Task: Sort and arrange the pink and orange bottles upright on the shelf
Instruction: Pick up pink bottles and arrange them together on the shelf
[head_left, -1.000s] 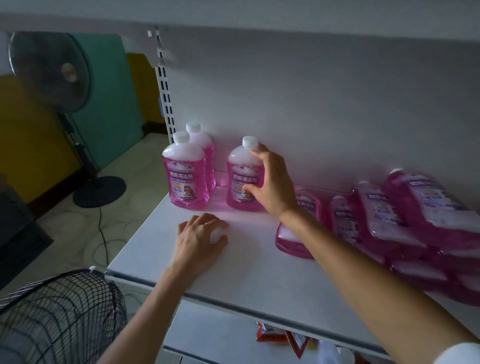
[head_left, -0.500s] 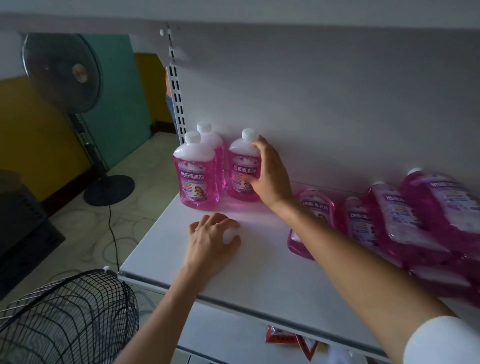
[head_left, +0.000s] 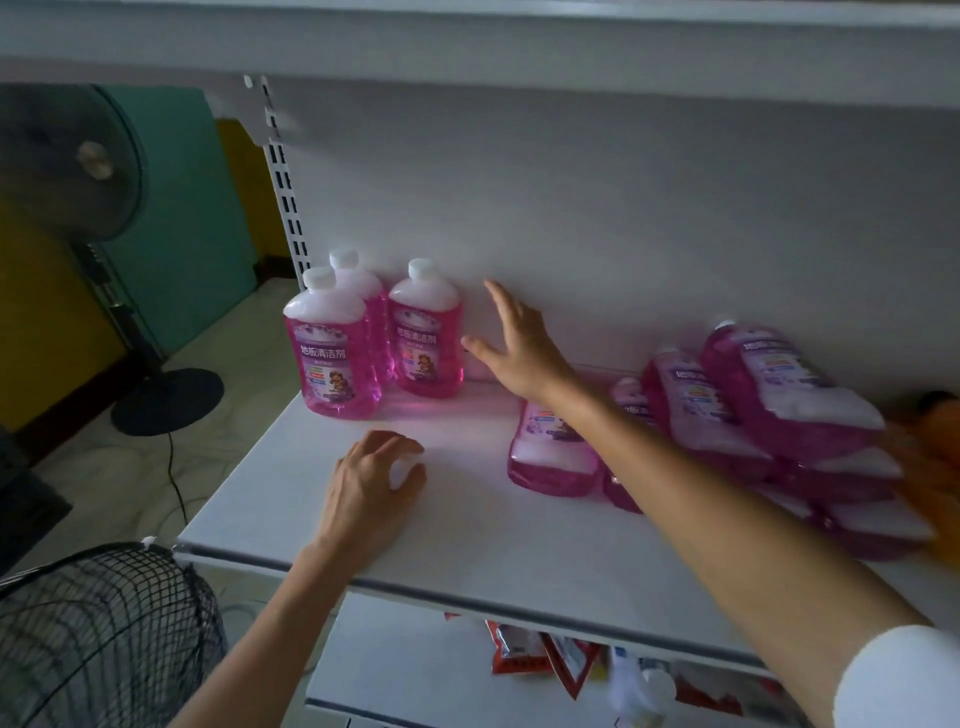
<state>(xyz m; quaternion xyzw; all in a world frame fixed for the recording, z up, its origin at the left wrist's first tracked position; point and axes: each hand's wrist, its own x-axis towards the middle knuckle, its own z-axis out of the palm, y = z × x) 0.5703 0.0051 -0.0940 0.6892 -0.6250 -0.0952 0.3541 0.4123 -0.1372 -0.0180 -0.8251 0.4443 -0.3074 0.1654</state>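
Grip open beside the standing row; the heap comes next

My right grip (head_left: 519, 345) is released, fingers spread and straight, holding nothing. It hovers just to the right of the third upright bottle (head_left: 426, 332), and I read a gap between fingertips and plastic. My left grip (head_left: 371, 480) rests on the shelf (head_left: 467, 530) near its front edge, fingers curled over a small white thing (head_left: 406, 467). Whether it is grasping that or only covering it I cannot tell.

Three pink bottles stand capped at the shelf's left end. The third is near the back wall beside the back bottle (head_left: 363, 306), and the front bottle (head_left: 332, 364) stands ahead of that one. To the right of my forearm the rest lie on their sides: the nearest lying bottle (head_left: 550, 457) flat on the shelf, then a heap (head_left: 753, 405) stacked and leaning. At the far right edge is a blurred orange thing (head_left: 930, 467), probably the orange stock, but too smeared to be sure.

My reading is that the standing row is started and most of the sort is left. The next move calls for taking the right grip across to the nearest lying bottle, closing round its body, tipping it upright and setting it in front of the third. The liquid will likely slosh, so I would stand it gently and keep clear of the row.
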